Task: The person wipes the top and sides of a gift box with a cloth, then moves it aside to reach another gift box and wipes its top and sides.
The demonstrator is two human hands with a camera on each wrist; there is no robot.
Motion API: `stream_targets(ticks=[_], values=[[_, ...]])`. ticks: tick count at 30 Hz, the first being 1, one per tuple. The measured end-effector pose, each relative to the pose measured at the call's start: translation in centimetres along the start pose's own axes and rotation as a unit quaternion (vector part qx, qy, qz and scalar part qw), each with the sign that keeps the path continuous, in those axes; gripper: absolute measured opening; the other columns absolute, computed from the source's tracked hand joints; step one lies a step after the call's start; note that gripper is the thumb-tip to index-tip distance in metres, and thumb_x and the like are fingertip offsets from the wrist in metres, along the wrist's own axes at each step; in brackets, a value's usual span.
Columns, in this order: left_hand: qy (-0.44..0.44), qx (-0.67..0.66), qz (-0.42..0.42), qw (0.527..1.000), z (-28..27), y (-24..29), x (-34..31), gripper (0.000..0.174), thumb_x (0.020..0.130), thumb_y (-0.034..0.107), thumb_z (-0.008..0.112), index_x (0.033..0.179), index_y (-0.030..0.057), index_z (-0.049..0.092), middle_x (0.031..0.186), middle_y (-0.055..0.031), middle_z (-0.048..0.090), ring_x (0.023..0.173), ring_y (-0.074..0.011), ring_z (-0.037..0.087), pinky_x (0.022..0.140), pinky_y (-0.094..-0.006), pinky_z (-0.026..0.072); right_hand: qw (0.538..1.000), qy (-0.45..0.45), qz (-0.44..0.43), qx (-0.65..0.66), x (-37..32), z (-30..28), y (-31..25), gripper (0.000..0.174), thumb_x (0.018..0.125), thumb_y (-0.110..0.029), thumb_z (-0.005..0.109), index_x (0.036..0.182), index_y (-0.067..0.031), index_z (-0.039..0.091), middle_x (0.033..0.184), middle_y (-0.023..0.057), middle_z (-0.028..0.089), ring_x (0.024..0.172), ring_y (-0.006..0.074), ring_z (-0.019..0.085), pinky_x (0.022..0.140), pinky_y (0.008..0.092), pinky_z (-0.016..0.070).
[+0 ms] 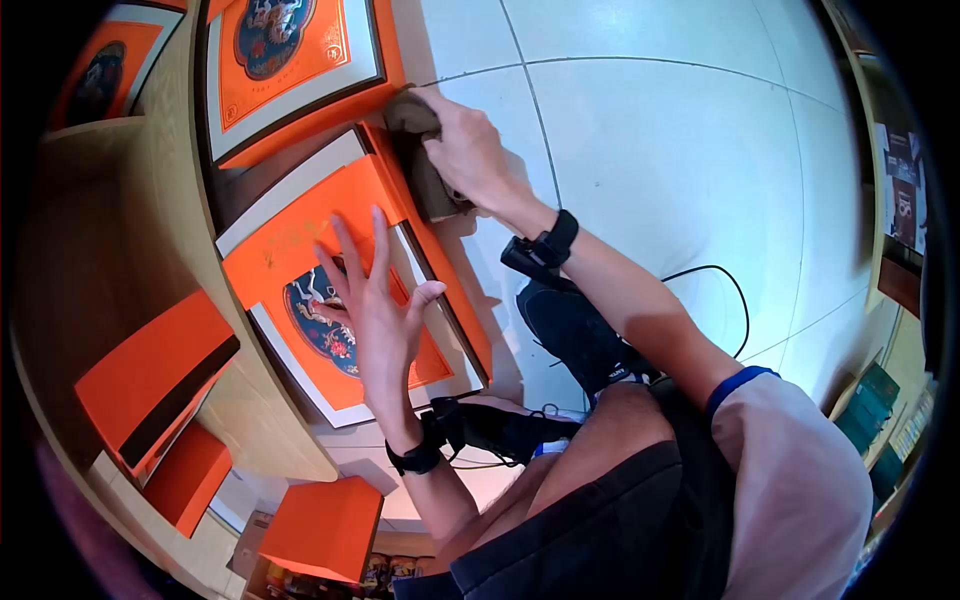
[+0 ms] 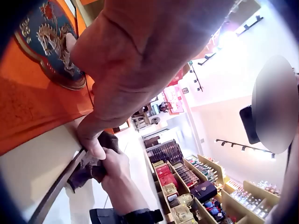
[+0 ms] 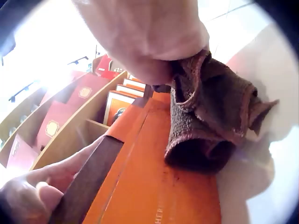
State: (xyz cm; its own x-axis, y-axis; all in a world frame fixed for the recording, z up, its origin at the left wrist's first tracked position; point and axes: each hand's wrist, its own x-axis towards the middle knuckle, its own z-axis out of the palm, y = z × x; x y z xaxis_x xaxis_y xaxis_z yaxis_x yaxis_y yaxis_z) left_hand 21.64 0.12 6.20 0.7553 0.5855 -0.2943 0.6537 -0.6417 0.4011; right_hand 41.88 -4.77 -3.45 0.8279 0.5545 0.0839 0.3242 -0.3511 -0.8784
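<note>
A large orange gift box [image 1: 300,240] with a white border and a blue round emblem [image 1: 322,325] stands on a wooden shelf. My left hand [image 1: 375,300] lies flat on its lid, fingers straight and spread, thumb at the box's side edge. My right hand [image 1: 465,150] grips a brown cloth [image 1: 420,160] and presses it against the box's upper orange side. In the right wrist view the crumpled cloth [image 3: 210,121] sits on the orange side panel [image 3: 163,186]. In the left wrist view the cloth [image 2: 91,163] shows below my left hand [image 2: 140,56].
A second orange box [image 1: 285,60] with the same emblem stands above the first. Smaller plain orange boxes [image 1: 150,375] sit on the curved wooden shelf [image 1: 150,200] to the left, and another [image 1: 325,525] stands below. The white tiled floor [image 1: 650,130] lies to the right. Store shelves with goods [image 2: 187,182] stand behind.
</note>
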Motion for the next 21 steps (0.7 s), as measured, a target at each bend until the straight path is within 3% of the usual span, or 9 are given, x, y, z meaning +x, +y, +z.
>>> stream_targets(ticks=[1, 2, 6, 10, 12, 16, 21], values=[[-0.001, 0.002, 0.003, 1.0, -0.1, 0.1, 0.0, 0.11, 0.074, 0.042, 0.088, 0.166, 0.0391, 0.028, 0.179, -0.007, 0.004, 0.162, -0.0457, 0.003, 0.113, -0.0838, -0.0002, 1.0, 0.005, -0.02, -0.014, 0.0, 0.1, -0.4, 0.057, 0.086, -0.005, 0.067, 0.142, -0.0053, 0.056, 0.109, 0.0242, 0.073, 0.104, 0.0468, 0.068, 0.095, 0.0513, 0.0553], [-0.007, 0.012, -0.008, 1.0, -0.1, 0.2, 0.0, 0.11, 0.074, 0.042, 0.088, 0.166, 0.0391, 0.028, 0.179, -0.0071, 0.004, 0.162, -0.0459, 0.002, 0.113, -0.0839, -0.0003, 1.0, -0.026, 0.003, 0.011, -0.3, 0.0, -0.7, 0.055, 0.088, -0.006, 0.066, 0.142, -0.0025, 0.057, 0.129, 0.0243, 0.066, 0.116, 0.0454, 0.064, 0.102, 0.0492, 0.0527], [-0.019, 0.017, -0.016, 1.0, 0.0, 0.2, 0.1, 0.111, 0.074, 0.042, 0.089, 0.166, 0.0385, 0.028, 0.179, -0.0075, 0.003, 0.161, -0.0468, 0.001, 0.113, -0.0841, -0.0022, 0.992, -0.121, 0.04, -0.01, -0.8, 0.3, -0.7, 0.05, 0.091, -0.01, 0.063, 0.14, 0.0008, 0.058, 0.138, 0.0236, 0.06, 0.119, 0.0457, 0.062, 0.105, 0.0475, 0.0507], [-0.034, 0.013, -0.025, 0.999, -0.1, 0.4, 0.0, 0.11, 0.075, 0.042, 0.088, 0.167, 0.038, 0.028, 0.179, -0.0086, 0.002, 0.161, -0.0476, -0.001, 0.112, -0.0838, -0.0049, 0.997, -0.074, 0.01, -0.01, -0.1, 1.6, 0.3, 0.051, 0.091, -0.01, 0.063, 0.141, -0.0001, 0.058, 0.133, 0.0249, 0.062, 0.118, 0.0462, 0.062, 0.104, 0.0484, 0.0514], [-0.022, -0.017, -0.008, 1.0, 0.1, 0.0, -0.1, 0.109, 0.076, 0.043, 0.087, 0.167, 0.0371, 0.027, 0.179, -0.0094, 0.001, 0.161, -0.0478, -0.003, 0.112, -0.0832, -0.0069, 0.993, -0.114, 0.031, 0.0, 1.0, 1.6, 0.5, 0.051, 0.091, -0.01, 0.063, 0.141, -0.001, 0.059, 0.129, 0.026, 0.064, 0.117, 0.0465, 0.063, 0.103, 0.0492, 0.0524], [-0.033, 0.002, -0.02, 0.999, -0.1, 0.1, 0.0, 0.109, 0.077, 0.047, 0.086, 0.167, 0.0361, 0.027, 0.178, -0.0102, 0.0, 0.161, -0.048, -0.005, 0.112, -0.0826, -0.0071, 0.994, -0.105, 0.031, 0.013, 0.9, 1.6, 0.3, 0.052, 0.089, -0.009, 0.063, 0.141, -0.0023, 0.06, 0.125, 0.0283, 0.066, 0.115, 0.0468, 0.064, 0.102, 0.0499, 0.0531], [-0.036, -0.033, -0.008, 0.999, 0.3, -0.8, 0.1, 0.114, 0.074, 0.063, 0.083, 0.168, 0.0339, 0.026, 0.178, -0.0106, -0.002, 0.16, -0.048, -0.01, 0.111, -0.082, -0.0113, 0.982, -0.164, 0.068, 0.065, 1.3, 1.8, 0.8, 0.059, 0.089, -0.01, 0.064, 0.147, -0.0055, 0.054, 0.123, 0.0321, 0.068, 0.113, 0.048, 0.066, 0.101, 0.0508, 0.0541]])
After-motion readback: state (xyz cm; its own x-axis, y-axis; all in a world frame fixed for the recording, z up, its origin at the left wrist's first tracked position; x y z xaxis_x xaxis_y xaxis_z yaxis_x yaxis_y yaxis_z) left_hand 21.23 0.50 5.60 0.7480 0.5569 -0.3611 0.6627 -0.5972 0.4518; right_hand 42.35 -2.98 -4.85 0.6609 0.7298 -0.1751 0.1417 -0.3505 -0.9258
